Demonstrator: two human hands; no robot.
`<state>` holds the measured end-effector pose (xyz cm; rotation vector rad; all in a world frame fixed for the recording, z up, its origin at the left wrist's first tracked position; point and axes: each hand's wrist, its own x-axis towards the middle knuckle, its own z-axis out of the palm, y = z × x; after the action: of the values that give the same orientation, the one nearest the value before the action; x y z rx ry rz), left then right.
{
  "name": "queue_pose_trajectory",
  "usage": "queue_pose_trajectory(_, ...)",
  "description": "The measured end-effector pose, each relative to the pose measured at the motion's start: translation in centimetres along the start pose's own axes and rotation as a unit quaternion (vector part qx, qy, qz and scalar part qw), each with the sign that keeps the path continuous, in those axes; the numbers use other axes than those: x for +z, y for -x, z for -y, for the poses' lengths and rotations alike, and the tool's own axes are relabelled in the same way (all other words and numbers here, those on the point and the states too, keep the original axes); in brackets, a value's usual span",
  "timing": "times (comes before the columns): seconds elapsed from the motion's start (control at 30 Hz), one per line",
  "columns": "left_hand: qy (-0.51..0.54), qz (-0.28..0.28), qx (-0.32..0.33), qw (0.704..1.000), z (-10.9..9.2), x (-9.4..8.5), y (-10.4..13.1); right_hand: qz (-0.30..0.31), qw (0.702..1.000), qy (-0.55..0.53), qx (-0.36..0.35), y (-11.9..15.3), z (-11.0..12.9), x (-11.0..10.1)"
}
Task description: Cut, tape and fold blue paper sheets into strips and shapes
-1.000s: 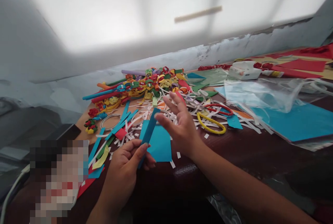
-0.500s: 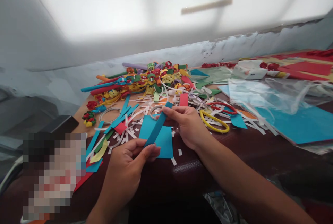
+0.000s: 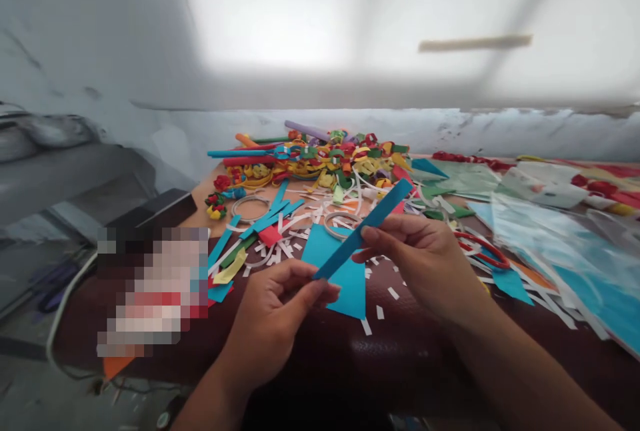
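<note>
Right hand [image 3: 425, 257] has gone from splayed and off the paper to a pinch on the blue paper strip [image 3: 349, 246], and that grip now sits around mid-length instead of near the far end. Left hand [image 3: 277, 314] keeps its thumb-and-finger pinch on the near end. Strip is in the air above the table [image 3: 395, 351], slanting up to the right, far end free — my read: both hands control it now, so it looks like smoothing or lining up, nothing stuck yet. View has swung left too, so everything sits further right in frame.

Below the strip: blue sheet [image 3: 347, 291] flat on the table, white paper offcuts [image 3: 393, 293] around it. Tape roll [image 3: 327, 225] at the sheet's upper edge, second roll [image 3: 233, 210] well to its left. Red loop handle [image 3: 501, 255] just past the right wrist; can't see what it's attached to.

Containers: clear plastic packet [image 3: 540, 224] at right, blue sheets [image 3: 595, 291] in or under it — can't tell which. Translucent bag [image 3: 473, 181] further back, contents unclear. Farthest: heap of paper-link chains [image 3: 345, 157], rolled paper tubes [image 3: 240, 153] at its left, wall behind
</note>
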<state>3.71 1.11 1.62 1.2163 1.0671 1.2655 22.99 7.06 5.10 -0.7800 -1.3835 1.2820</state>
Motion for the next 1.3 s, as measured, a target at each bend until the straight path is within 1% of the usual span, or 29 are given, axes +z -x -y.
queue_pose_trajectory(0.07, -0.071, 0.031, 0.011, 0.997, -0.4, 0.1, 0.2, 0.016, 1.0, 0.027, -0.001, -0.8, 0.7, -0.1)
queue_pose_trajectory(0.17, -0.175, 0.081, 0.023, 0.981, -0.8, 0.1, 0.4, -0.001, 1.0, 0.028, -0.009, -3.5, 1.6, 0.7)
queue_pose_trajectory(0.23, -0.204, 0.102, 0.02, 0.973, -0.8, 0.1, 0.6, 0.001, 0.999, 0.035, 0.015, -5.8, 1.7, 2.1)
queue_pose_trajectory(0.33, -0.201, 0.123, 0.01, 0.972, -0.8, 0.1, 0.7, 0.062, 0.988, 0.132, 0.05, -8.7, 0.5, 5.4)
queue_pose_trajectory(0.43, -0.199, 0.129, 0.013, 0.971, -0.9, 0.1, 0.7, 0.107, 0.966, 0.228, 0.062, -10.1, -1.5, 8.4)
queue_pose_trajectory(0.47, -0.201, 0.128, 0.014, 0.971, -0.9, 0.1, 0.7, 0.116, 0.953, 0.274, 0.059, -10.2, -2.0, 8.9)
queue_pose_trajectory(0.53, -0.209, 0.122, 0.015, 0.97, -1.0, 0.2, 0.8, 0.116, 0.921, 0.37, 0.034, -9.7, -2.4, 9.1)
queue_pose_trajectory(0.63, -0.222, 0.132, 0.018, 0.966, -1.0, 0.4, 0.8, 0.111, 0.869, 0.482, -0.017, -8.6, -1.6, 8.0)
queue_pose_trajectory(0.73, -0.251, 0.143, 0.039, 0.957, -0.7, 0.5, 0.9, 0.135, 0.825, 0.548, -0.041, -8.1, -0.4, 6.4)
queue_pose_trajectory(0.8, -0.279, 0.126, 0.081, 0.948, -0.2, 0.5, 0.9, 0.157, 0.798, 0.58, -0.049, -8.2, 0.0, 5.3)
queue_pose_trajectory(0.87, -0.31, 0.109, 0.149, 0.933, 0.3, 0.6, 0.9, 0.174, 0.769, 0.613, -0.052, -8.5, 0.3, 4.0)
queue_pose_trajectory(0.93, -0.364, 0.107, 0.218, 0.899, 0.9, 1.0, 0.8, 0.185, 0.739, 0.646, -0.049, -8.7, 0.4, 2.4)
queue_pose_trajectory(0.97, -0.409, 0.114, 0.237, 0.874, 1.0, 1.2, 0.7, 0.192, 0.725, 0.66, -0.045, -8.9, 0.5, 1.6)
queue_pose_trajectory(1.0, -0.462, 0.121, 0.244, 0.844, 1.1, 1.5, 0.5, 0.202, 0.713, 0.67, -0.04, -8.9, 0.5, 0.8)
queue_pose_trajectory(1.07, -0.552, 0.14, 0.233, 0.789, 0.9, 2.1, 0.0, 0.232, 0.699, 0.675, -0.033, -9.0, 0.4, -0.6)
queue_pose_trajectory(1.1, -0.578, 0.151, 0.224, 0.77, 0.6, 2.3, -0.4, 0.244, 0.697, 0.674, -0.033, -8.9, 0.2, -1.1)
queue_pose_trajectory(1.17, -0.597, 0.166, 0.218, 0.754, -0.4, 2.3, -1.4, 0.247, 0.696, 0.673, -0.039, -8.6, -0.2, -1.6)
queue_pose_trajectory(1.23, -0.616, 0.15, 0.215, 0.743, -1.9, 1.8, -2.7, 0.228, 0.695, 0.68, -0.051, -8.2, -0.7, -1.8)
queue_pose_trajectory(1.27, -0.647, 0.114, 0.215, 0.723, -2.6, 1.3, -3.5, 0.219, 0.694, 0.684, -0.057, -8.0, -0.9, -1.8)
queue_pose_trajectory(1.3, -0.685, 0.077, 0.206, 0.694, -3.3, 0.9, -4.3, 0.211, 0.694, 0.686, -0.062, -7.9, -1.1, -1.9)
